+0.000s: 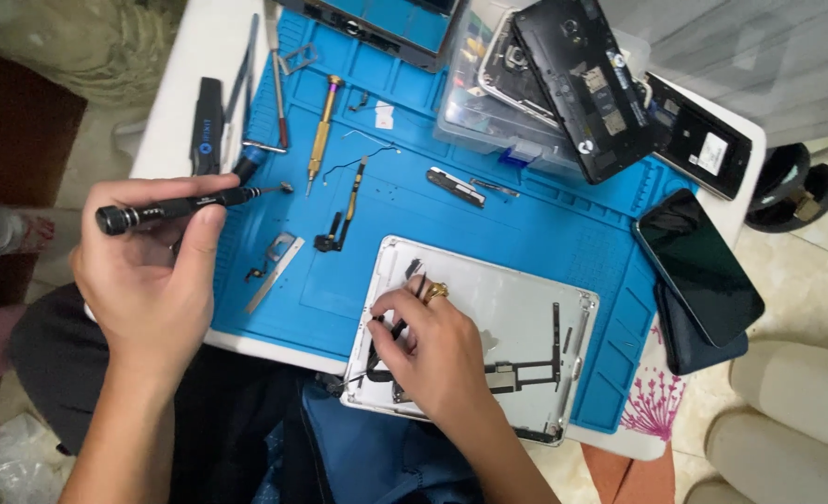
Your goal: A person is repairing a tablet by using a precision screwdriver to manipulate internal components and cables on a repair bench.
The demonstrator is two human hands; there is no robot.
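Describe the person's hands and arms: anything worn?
Both forearms are bare, with no sleeves, gloves or watch in view. The right hand wears a chunky gold ring on one finger. The left hand shows no clear jewellery.

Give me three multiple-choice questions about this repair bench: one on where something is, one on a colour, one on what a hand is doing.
1. Where does the silver tablet shell lie?
A. on the mat's near edge
B. on the floor
C. inside the plastic box

2. What colour is the work mat?
A. red
B. blue
C. green

3. What is the left hand doing?
A. resting flat
B. holding a black screwdriver
C. holding a phone

Answers: 1 A, the shell overlaps the mat's near edge; 2 B, the mat is bright blue; 3 B, its fingers wrap the driver's handle.
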